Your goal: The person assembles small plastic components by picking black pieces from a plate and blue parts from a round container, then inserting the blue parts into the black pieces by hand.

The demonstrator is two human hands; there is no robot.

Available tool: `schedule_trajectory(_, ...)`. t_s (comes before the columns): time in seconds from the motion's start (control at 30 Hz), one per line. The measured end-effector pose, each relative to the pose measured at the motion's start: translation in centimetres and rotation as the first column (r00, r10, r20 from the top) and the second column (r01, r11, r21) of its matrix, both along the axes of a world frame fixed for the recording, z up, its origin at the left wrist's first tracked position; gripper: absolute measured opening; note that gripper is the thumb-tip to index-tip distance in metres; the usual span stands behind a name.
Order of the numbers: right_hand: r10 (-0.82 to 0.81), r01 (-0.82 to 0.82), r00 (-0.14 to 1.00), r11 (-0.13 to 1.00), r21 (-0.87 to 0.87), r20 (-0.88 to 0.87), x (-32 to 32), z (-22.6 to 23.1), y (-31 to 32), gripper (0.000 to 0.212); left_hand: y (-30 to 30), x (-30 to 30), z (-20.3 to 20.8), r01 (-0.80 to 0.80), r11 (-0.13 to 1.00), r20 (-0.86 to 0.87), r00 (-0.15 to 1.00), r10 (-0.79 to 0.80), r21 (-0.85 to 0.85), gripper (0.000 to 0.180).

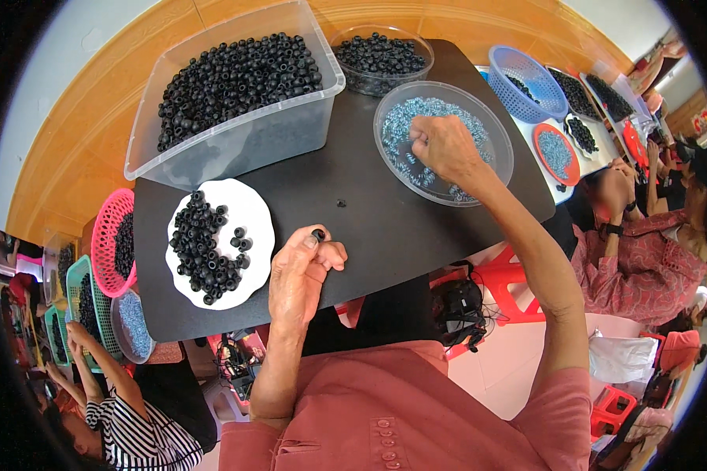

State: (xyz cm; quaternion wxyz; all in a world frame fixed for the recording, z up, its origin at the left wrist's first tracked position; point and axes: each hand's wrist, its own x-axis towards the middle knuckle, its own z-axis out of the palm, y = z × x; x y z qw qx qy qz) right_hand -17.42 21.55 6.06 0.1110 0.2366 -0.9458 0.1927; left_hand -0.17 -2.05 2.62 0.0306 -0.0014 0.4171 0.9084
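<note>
Near the table's front edge, my left hand [294, 276] is closed, with a small black barrel-shaped piece [318, 235] held between thumb and forefinger. The piece has a hole in its top. Over a round clear bowl [504, 153] of small shiny springs [424, 110], my right hand [446, 147] has its fingers pinched together. Whatever is in that pinch is too small or hidden to make out. A white scalloped plate [258, 216] left of my left hand carries several loose black pieces [204, 255]. One tiny dark part [341, 203] lies alone on the table.
A large clear tub [236, 141] heaped with black pieces stands at the back left of the dark table [306, 180]. Behind the springs is a clear round container [381, 67] of black parts. Co-workers [644, 259] sit at both sides, near baskets [526, 82] and red stools [507, 286].
</note>
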Motion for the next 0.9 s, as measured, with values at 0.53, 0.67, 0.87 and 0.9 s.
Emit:
schedule_trajectory(0.53,0.014,-0.014,0.996,1.000,0.001,-0.088,0.0,-0.7,0.5,0.007,0.2,0.0,0.0,-0.002,1.000,-0.003,1.000,0.002,-0.009,0.023)
schedule_trajectory(0.67,-0.010,0.011,1.000,0.995,-0.101,0.007,0.1,-0.5,0.4,0.006,0.1,0.0,0.0,-0.004,1.000,-0.015,1.000,0.003,-0.004,0.023)
schedule_trajectory(0.87,-0.025,0.026,1.000,0.994,-0.104,0.012,0.0,-0.4,0.5,0.007,0.1,0.0,-0.2,0.004,1.000,-0.022,1.000,-0.004,-0.001,0.023)
schedule_trajectory(0.9,-0.008,0.011,1.000,0.997,-0.082,0.027,0.0,-0.4,0.6,0.008,0.1,0.0,-0.2,0.003,1.000,-0.022,1.000,-0.003,0.000,0.023)
